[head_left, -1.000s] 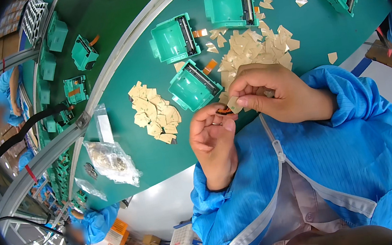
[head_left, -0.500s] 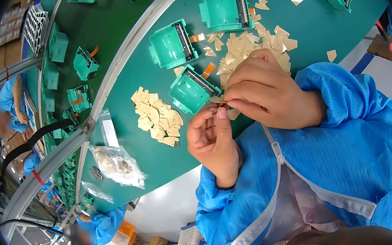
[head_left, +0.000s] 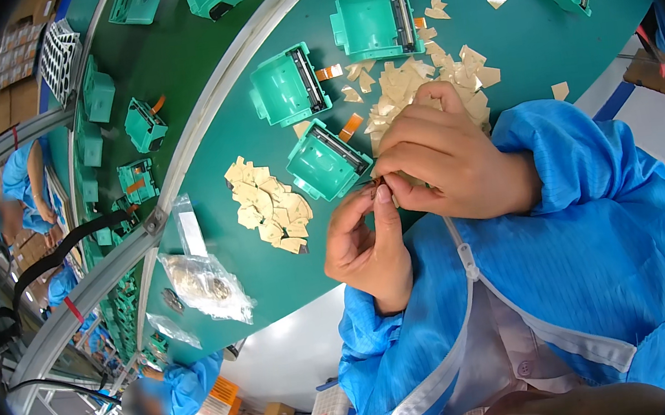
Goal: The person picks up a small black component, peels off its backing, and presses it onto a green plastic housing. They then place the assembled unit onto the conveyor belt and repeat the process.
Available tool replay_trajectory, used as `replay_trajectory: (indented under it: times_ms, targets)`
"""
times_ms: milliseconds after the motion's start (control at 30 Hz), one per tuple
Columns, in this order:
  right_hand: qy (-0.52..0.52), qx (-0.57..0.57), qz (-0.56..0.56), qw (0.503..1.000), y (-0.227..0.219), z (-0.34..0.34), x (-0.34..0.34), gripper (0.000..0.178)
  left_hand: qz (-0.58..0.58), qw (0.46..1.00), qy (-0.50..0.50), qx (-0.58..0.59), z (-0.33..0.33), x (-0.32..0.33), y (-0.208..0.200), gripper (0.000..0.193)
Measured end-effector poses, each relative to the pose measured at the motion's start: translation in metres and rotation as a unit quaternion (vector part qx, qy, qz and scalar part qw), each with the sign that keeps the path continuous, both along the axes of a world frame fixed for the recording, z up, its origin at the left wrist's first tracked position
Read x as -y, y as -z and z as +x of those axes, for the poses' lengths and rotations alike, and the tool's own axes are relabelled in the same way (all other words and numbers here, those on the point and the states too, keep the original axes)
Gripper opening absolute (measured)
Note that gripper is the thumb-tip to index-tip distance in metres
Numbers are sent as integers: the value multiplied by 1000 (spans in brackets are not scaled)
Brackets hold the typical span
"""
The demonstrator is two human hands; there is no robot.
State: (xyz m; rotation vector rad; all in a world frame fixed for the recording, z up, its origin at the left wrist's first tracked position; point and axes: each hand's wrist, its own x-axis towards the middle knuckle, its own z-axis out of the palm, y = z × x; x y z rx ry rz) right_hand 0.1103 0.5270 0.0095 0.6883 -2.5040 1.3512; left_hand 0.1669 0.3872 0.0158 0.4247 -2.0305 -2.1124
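My left hand [head_left: 371,240] is closed, its thumb and index finger pinching a small dark piece [head_left: 379,181] that is mostly hidden. The fingertips of my right hand [head_left: 458,162] are pinched together against that same piece, and what they hold is hidden. Just beyond the fingertips sits a green plastic housing [head_left: 320,168] with a black bar along one side and an orange flat ribbon cable [head_left: 350,127]. A pile of cream-coloured cut pieces [head_left: 397,89] lies behind my right hand. Another cream pile [head_left: 271,206] is left of the housing.
More green housings [head_left: 278,91] stand farther back on the green table [head_left: 527,46]. Clear plastic bags [head_left: 210,287] lie at the left, near a metal rail [head_left: 199,116]. Beyond the rail are further housings [head_left: 145,126]. Other people in blue sit at the far left.
The cream piece that showed at my fingertips is out of sight. My fingertips have drawn closer around the small dark piece. The whole view has shifted slightly.
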Motion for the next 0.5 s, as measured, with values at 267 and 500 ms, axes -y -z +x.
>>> replay_trajectory:
  times_ms: [267,500]
  targets:
    - [-17,84,-62,994,-1,-13,-23,15,40,995,89,-16,-1,25,-5,11]
    - [-101,141,-61,983,-5,-12,-34,15,-496,808,222,-229,-22,72,-30,32]
